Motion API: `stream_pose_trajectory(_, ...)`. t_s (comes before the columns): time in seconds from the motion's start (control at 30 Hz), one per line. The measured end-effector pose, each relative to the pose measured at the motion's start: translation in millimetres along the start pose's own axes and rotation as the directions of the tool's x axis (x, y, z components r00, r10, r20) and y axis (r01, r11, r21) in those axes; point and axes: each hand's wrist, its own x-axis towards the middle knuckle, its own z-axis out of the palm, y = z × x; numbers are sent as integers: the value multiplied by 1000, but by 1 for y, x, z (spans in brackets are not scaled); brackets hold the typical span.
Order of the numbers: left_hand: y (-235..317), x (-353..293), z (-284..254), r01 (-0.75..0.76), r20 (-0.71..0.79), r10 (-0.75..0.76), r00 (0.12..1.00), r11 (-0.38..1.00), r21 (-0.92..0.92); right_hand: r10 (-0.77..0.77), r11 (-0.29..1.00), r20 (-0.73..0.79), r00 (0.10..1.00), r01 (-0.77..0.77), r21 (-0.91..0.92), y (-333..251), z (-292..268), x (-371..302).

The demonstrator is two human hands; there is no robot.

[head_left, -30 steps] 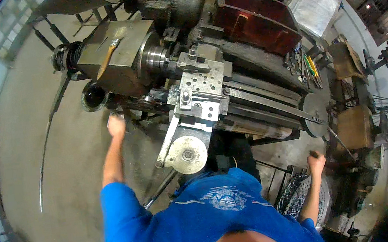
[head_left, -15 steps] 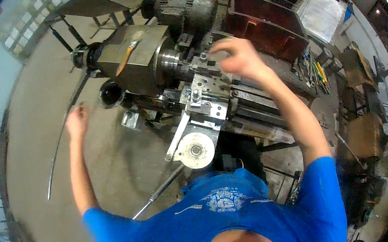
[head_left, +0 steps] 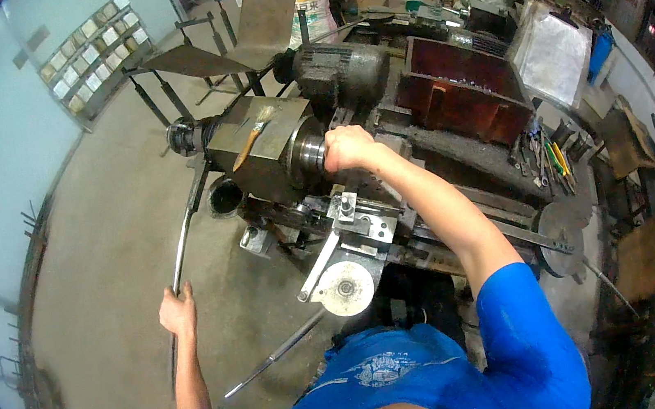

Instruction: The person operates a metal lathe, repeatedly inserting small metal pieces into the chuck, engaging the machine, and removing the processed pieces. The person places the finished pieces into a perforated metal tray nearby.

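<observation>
My left hand (head_left: 178, 309) is closed round a long metal lever (head_left: 186, 227) that slopes down from the left end of the lathe's headstock (head_left: 257, 172). At the front of the shiny round spindle nose (head_left: 307, 152), my right hand (head_left: 348, 149) is closed in a fist. Whatever its fingers hold is hidden. A paintbrush (head_left: 252, 144) with a wooden handle lies on the headstock. Below my right forearm are the tool post (head_left: 347, 205) and a pale round dial (head_left: 345, 288) with a crank arm (head_left: 320, 265).
Behind the headstock sits a dark motor (head_left: 339, 70). An open dark red box (head_left: 462, 92) stands at the back right, with hand tools (head_left: 544, 155) beside it. A second metal rod (head_left: 278, 362) juts out low in front. Sheet-metal plates (head_left: 267, 26) stand behind.
My left hand has come down onto the lever and closed round it. My right hand has moved from above the tool slide to the spindle nose and closed. The view has shifted.
</observation>
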Motion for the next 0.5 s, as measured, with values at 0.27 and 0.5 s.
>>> stream_pose_trajectory(0.27, 33, 9, -37, -472, 89, 468, 879, 881, 36, -402, 844, -554, 729, 530, 84, 5, -24, -78)
stream_pose_trajectory(0.5, 224, -61, -94, -339, -91, 828, 553, 123, -933, -464, 797, -544, 699, 597, 87, -7, -8, -167)
